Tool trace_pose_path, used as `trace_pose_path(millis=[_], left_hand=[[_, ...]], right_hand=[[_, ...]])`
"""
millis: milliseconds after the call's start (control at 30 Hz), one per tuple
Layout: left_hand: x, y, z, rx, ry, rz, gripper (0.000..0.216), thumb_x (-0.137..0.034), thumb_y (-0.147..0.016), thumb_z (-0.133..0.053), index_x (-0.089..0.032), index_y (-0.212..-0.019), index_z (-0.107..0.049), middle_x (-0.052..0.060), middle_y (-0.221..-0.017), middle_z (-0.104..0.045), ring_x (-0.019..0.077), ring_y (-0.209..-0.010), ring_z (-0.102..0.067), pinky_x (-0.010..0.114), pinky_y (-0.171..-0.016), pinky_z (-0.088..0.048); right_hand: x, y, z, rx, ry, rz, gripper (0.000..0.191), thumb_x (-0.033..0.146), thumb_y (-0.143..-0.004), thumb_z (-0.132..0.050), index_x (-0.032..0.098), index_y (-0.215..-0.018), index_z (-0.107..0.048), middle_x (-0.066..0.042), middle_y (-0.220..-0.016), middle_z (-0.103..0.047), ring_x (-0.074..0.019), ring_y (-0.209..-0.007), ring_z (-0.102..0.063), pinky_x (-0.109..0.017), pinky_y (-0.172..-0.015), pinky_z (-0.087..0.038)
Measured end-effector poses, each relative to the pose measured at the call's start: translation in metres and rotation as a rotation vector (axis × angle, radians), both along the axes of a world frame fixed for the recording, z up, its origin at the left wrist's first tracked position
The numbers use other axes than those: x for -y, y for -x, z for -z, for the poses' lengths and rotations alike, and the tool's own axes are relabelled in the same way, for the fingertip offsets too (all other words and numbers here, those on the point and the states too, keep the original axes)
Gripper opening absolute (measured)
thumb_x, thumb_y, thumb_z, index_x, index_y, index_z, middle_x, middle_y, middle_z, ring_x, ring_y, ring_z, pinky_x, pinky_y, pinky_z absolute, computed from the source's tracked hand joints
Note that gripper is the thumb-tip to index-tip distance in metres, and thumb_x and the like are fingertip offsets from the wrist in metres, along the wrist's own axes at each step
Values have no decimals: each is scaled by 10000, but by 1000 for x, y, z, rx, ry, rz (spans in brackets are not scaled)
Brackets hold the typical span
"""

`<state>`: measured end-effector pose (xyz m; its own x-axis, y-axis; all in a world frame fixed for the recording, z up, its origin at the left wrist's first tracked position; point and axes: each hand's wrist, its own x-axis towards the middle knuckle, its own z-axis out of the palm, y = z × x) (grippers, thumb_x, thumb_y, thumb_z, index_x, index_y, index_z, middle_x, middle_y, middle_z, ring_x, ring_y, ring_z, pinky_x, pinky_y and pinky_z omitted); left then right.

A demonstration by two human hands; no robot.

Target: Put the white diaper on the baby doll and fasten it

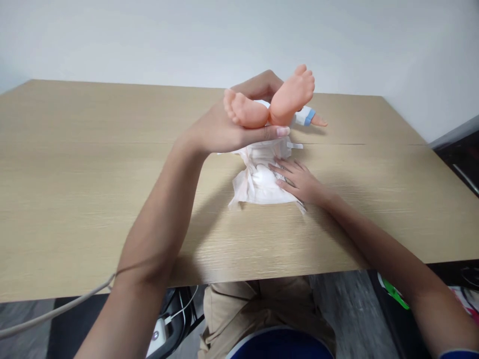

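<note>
Holding doll feet (pixel 292 97), left hand (pixel 224 130); right hand (pixel 302 183) on diaper (pixel 260 187).

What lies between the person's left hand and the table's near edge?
In the head view: the white diaper, with the right hand touching it, then a stretch of tabletop.

1. the left arm (pixel 153 234) reaches forward and up.
2. the left hand (pixel 220 127) is curled, its thumb (pixel 267 133) pointing right.
3. the right arm (pixel 377 252) slants in lower.
4. the right hand (pixel 301 183) is palm down, fingers (pixel 287 187) a bit spread.
</note>
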<state>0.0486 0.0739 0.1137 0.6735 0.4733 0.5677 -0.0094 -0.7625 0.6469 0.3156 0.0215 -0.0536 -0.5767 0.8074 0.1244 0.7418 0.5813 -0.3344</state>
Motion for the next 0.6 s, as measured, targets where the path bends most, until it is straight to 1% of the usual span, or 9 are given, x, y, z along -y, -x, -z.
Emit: trace_pose_path(millis=[133, 267, 300, 367, 467, 533, 600], left_hand=[[1, 0, 3, -41, 38, -22, 441, -438, -947, -910, -186, -1248, -709, 119, -1354, -774, 316, -1296, -714, 508, -1091, -595], [3, 0, 8, -75, 8, -51, 465, -477, -947, -904, -201, -1279, -732, 116, -1369, -759, 332, -1347, -695, 544, -1176, -560], [3, -1, 10, -76, 8, -50, 462, -491, -949, -896, -211, -1281, -737, 108, -1362, -755, 333, -1349, -698, 536, -1171, -564], [5, -2, 15, -89, 18, -45, 451, -511, -951, -882, -232, -1274, -739, 92, -1328, -754, 327, -1295, -724, 510, -1104, -593], [8, -4, 23, -129, 30, -51, 469, -521, -928, -900, -235, -1257, -726, 87, -1256, -758, 300, -1160, -743, 487, -1006, -614], [12, -6, 28, -157, 31, -51, 477, -527, -925, -904, -219, -1242, -724, 90, -1232, -759, 284, -1124, -738, 479, -1009, -615], [16, -9, 34, -193, 32, -52, 479, -530, -938, -885, -210, -1256, -724, 90, -1243, -767, 281, -1145, -738, 466, -1044, -609]], right_hand=[[-3, -2, 5, -40, -30, -15, 617, 558, -1199, -383, 308, -1753, -492, -100, -1859, -411, -346, -1716, -386, -663, -1399, -281], [-6, -8, 8, -159, -73, -13, 626, 551, -1159, -506, 306, -1735, -500, -114, -1798, -503, -360, -1667, -449, -652, -1372, -345], [-7, -10, 9, -200, -88, 6, 636, 548, -1144, -540, 296, -1727, -502, -125, -1763, -542, -368, -1642, -476, -654, -1360, -365], [-10, -14, 9, -282, -126, 68, 620, 545, -1123, -581, 281, -1682, -530, -141, -1666, -626, -383, -1577, -536, -662, -1326, -409], [-12, -17, 8, -422, -220, 180, 548, 552, -1109, -618, 287, -1587, -573, -147, -1549, -689, -383, -1477, -608, -647, -1276, -470], [-12, -17, 5, -504, -303, 221, 538, 563, -1102, -647, 300, -1565, -564, -146, -1542, -688, -374, -1448, -626, -630, -1261, -495], [-11, -13, 2, -562, -400, 206, 551, 574, -1102, -655, 319, -1575, -534, -138, -1559, -678, -369, -1451, -630, -623, -1258, -510]])
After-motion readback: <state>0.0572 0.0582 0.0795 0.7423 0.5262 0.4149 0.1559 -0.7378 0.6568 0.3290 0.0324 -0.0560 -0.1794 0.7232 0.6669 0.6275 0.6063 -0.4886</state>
